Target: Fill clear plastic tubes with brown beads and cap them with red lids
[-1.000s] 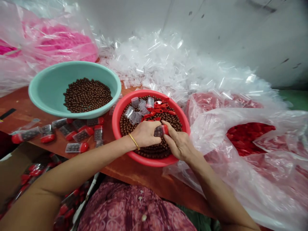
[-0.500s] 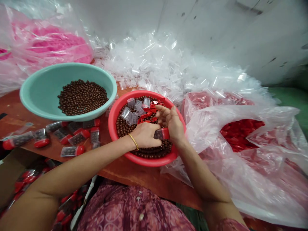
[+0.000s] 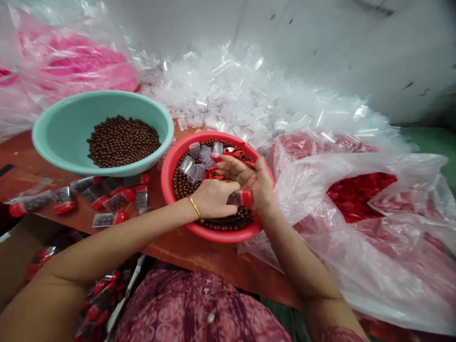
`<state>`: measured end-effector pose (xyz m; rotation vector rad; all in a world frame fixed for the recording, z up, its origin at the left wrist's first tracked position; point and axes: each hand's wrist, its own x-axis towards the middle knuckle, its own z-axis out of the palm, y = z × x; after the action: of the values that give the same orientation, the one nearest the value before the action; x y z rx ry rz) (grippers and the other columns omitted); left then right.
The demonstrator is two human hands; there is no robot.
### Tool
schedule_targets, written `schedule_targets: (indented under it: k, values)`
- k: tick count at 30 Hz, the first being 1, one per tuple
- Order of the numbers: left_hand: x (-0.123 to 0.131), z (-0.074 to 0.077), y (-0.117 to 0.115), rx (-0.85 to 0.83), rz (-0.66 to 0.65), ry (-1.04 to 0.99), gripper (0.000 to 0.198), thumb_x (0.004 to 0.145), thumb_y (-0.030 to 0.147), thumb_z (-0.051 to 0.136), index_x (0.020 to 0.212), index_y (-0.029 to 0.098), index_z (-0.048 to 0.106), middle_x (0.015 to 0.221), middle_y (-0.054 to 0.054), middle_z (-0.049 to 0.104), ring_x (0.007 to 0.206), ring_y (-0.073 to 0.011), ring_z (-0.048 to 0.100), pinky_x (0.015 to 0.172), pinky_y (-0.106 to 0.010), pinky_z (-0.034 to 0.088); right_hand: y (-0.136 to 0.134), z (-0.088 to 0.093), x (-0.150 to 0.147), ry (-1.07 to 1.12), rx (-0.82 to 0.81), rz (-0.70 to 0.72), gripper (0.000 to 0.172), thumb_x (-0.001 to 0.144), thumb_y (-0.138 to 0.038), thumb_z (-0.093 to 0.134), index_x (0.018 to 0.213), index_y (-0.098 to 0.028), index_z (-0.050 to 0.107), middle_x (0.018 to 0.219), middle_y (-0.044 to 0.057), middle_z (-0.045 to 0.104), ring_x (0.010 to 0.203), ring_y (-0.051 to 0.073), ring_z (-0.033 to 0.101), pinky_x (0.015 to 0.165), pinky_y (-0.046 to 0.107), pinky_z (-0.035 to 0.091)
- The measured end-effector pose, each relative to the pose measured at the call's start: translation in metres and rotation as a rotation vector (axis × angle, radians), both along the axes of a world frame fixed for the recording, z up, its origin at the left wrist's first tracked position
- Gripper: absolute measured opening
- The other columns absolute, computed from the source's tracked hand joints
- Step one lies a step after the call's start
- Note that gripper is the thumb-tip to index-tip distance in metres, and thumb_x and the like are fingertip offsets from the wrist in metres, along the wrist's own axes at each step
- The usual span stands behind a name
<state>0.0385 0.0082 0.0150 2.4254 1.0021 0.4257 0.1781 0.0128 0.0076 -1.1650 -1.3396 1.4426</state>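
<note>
Now right hand (image 3: pixel 249 178) has left tube (image 3: pixel 239 198), fingers spread flat above red caps (image 3: pixel 237 153) in red basin (image 3: pixel 221 235); left hand (image 3: pixel 213 198) curled, gripping tube's clear end, capped end pointing right.

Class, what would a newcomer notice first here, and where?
Centre: a red basin of brown beads, where the left hand and right hand meet at a red-capped tube. Left sits a green bowl; behind, a heap of clear tubes; right, a bag of red caps.

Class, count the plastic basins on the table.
2: a mint-green plastic basin on the left, holding brown balls, and a red plastic basin to its right, holding clear plastic tubes.
</note>
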Motion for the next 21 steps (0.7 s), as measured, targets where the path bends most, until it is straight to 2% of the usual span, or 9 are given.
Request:
schedule_targets:
  k: [1, 3, 6, 9, 11, 13, 15, 18, 21]
  values:
    - [-0.007, 0.005, -0.001, -0.014, 0.067, -0.061, 0.020, 0.073, 0.035, 0.057, 0.083, 0.018, 0.061, 0.072, -0.002, 0.065, 0.066, -0.0165, 0.059, 0.061, -0.025, 0.043, 0.004, 0.000, 0.003, -0.032, 0.067, -0.048, 0.084, 0.084, -0.068, -0.002, 0.116, -0.019, 0.059, 0.104, 0.010, 0.066, 0.099, 0.021, 0.061, 0.087, 0.040, 0.049]
    - [-0.030, 0.017, -0.007, -0.026, 0.211, -0.171, 0.025, 0.075, 0.040, 0.056, 0.085, 0.017, 0.060, 0.072, -0.001, 0.064, 0.065, -0.0145, 0.057, 0.062, -0.024, 0.042, 0.012, -0.001, 0.010, -0.241, 0.199, -0.101, 0.068, 0.087, -0.065, 0.018, 0.106, -0.018, 0.063, 0.097, 0.009, 0.067, 0.091, 0.021, 0.062, 0.082, 0.037, 0.049]
    - [-0.084, 0.026, -0.028, 0.002, 0.478, -0.179, 0.030, 0.077, 0.045, 0.056, 0.090, 0.018, 0.059, 0.077, 0.001, 0.065, 0.069, -0.0138, 0.056, 0.066, -0.023, 0.042, 0.016, -0.006, 0.017, -0.760, 0.426, 0.101, 0.032, 0.086, -0.039, 0.047, 0.099, -0.017, 0.066, 0.097, 0.008, 0.067, 0.090, 0.020, 0.059, 0.083, 0.034, 0.045]
    - [-0.143, 0.011, -0.054, -0.020, 0.852, 0.159, 0.024, 0.079, 0.043, 0.052, 0.088, 0.022, 0.056, 0.066, 0.004, 0.059, 0.064, -0.0146, 0.054, 0.061, -0.022, 0.037, 0.012, -0.011, 0.015, -1.198, 0.651, 0.417, 0.029, 0.088, -0.021, 0.044, 0.107, -0.017, 0.065, 0.102, 0.011, 0.063, 0.094, 0.022, 0.055, 0.082, 0.034, 0.041]
    - [-0.178, -0.009, -0.065, -0.032, 0.972, 0.438, 0.027, 0.082, 0.049, 0.044, 0.079, 0.024, 0.052, 0.055, 0.004, 0.052, 0.059, -0.0178, 0.054, 0.055, -0.023, 0.032, 0.011, -0.014, 0.009, -1.365, 0.759, 0.537, 0.030, 0.089, -0.018, 0.041, 0.109, -0.017, 0.064, 0.103, 0.012, 0.060, 0.094, 0.023, 0.052, 0.077, 0.034, 0.039]
    - [-0.204, -0.028, -0.068, 0.017, 0.942, 0.632, 0.028, 0.087, 0.045, 0.035, 0.075, 0.023, 0.048, 0.058, 0.001, 0.055, 0.061, -0.0212, 0.056, 0.054, -0.025, 0.031, 0.011, -0.018, 0.005, -1.448, 0.850, 0.586, 0.029, 0.090, -0.019, 0.039, 0.105, -0.017, 0.064, 0.103, 0.013, 0.059, 0.094, 0.024, 0.051, 0.074, 0.035, 0.036]
    - [-0.219, -0.035, -0.064, 0.103, 0.848, 0.727, 0.025, 0.089, 0.036, 0.032, 0.078, 0.021, 0.049, 0.075, -0.005, 0.063, 0.071, -0.0236, 0.060, 0.057, -0.027, 0.036, 0.011, -0.021, 0.002, -1.479, 0.925, 0.593, 0.028, 0.091, -0.019, 0.037, 0.097, -0.016, 0.063, 0.102, 0.013, 0.059, 0.094, 0.025, 0.050, 0.073, 0.035, 0.034]
    - [-0.210, -0.018, -0.053, 0.213, 0.644, 0.744, 0.025, 0.088, 0.031, 0.036, 0.096, 0.015, 0.053, 0.101, -0.013, 0.064, 0.088, -0.0256, 0.060, 0.066, -0.030, 0.042, 0.009, -0.022, 0.003, -1.503, 0.947, 0.579, 0.024, 0.088, -0.014, 0.037, 0.090, -0.014, 0.061, 0.096, 0.013, 0.061, 0.090, 0.024, 0.052, 0.075, 0.036, 0.033]
    - [-0.167, 0.011, -0.040, 0.346, 0.458, 0.601, 0.030, 0.089, 0.028, 0.037, 0.108, 0.013, 0.055, 0.107, -0.013, 0.064, 0.096, -0.0242, 0.058, 0.080, -0.033, 0.044, 0.006, -0.017, 0.011, -1.505, 0.829, 0.539, 0.019, 0.079, -0.013, 0.045, 0.090, -0.013, 0.061, 0.083, 0.011, 0.065, 0.082, 0.023, 0.056, 0.076, 0.035, 0.034]
